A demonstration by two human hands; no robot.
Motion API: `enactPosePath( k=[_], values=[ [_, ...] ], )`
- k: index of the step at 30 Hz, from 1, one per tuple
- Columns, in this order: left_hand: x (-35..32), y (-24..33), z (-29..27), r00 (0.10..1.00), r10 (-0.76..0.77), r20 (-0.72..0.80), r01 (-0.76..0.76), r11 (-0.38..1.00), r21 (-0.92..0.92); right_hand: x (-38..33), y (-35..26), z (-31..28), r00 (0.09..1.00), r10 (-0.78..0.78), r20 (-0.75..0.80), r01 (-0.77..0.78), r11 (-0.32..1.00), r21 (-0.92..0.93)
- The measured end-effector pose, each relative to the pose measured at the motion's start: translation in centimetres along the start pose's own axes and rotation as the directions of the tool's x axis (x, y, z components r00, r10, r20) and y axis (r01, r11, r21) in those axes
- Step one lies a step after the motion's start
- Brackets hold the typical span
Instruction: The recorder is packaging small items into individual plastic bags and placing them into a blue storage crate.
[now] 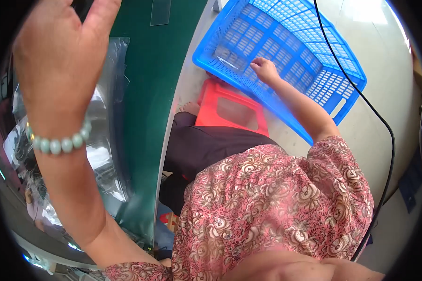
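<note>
My left hand (63,51) is raised close to the camera at the upper left, with the thumb spread away from the palm and nothing seen in it. A pale green bead bracelet (59,143) circles its wrist. My right hand (265,69) reaches down into a blue plastic lattice basket (314,70), its fingers curled against the basket's floor. A small clear plastic piece (227,56) lies in the basket just left of that hand, apart from it. Whether the curled fingers grip anything is hidden.
A dark green table (150,84) runs along the left, with clear plastic bags (103,154) heaped on it. A red plastic stool (232,110) stands under the basket's near corner. A black cable (384,126) crosses the pale floor on the right.
</note>
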State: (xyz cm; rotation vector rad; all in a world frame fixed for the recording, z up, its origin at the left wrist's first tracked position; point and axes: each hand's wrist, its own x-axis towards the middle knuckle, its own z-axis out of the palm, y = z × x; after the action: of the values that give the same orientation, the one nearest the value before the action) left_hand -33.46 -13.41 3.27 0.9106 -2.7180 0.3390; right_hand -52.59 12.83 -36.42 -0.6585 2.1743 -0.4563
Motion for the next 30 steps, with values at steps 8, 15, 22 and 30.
enactPosePath(
  k=[8, 15, 22, 30],
  values=[
    [-17.0, 7.0, -6.7, 0.926, 0.337, 0.174, -0.269, 0.907, -0.325, 7.2, -2.7, 6.8, 0.986, -0.166, 0.013, 0.166, 0.974, -0.153],
    [-19.5, 6.6, -3.5, 0.955, 0.292, 0.058, -0.255, 0.903, -0.347, 10.9, -1.1, 7.6, 0.990, -0.068, 0.122, 0.100, 0.954, -0.282],
    [-19.9, 6.5, -3.3, 0.960, 0.266, 0.081, -0.224, 0.911, -0.346, 11.0, 1.7, 6.4, 0.968, -0.210, 0.135, 0.227, 0.966, -0.125],
    [-19.4, 6.5, -2.9, 0.964, 0.261, 0.057, -0.222, 0.901, -0.371, 12.4, -0.7, 9.8, 0.977, -0.109, 0.182, 0.170, 0.912, -0.372]
  ],
)
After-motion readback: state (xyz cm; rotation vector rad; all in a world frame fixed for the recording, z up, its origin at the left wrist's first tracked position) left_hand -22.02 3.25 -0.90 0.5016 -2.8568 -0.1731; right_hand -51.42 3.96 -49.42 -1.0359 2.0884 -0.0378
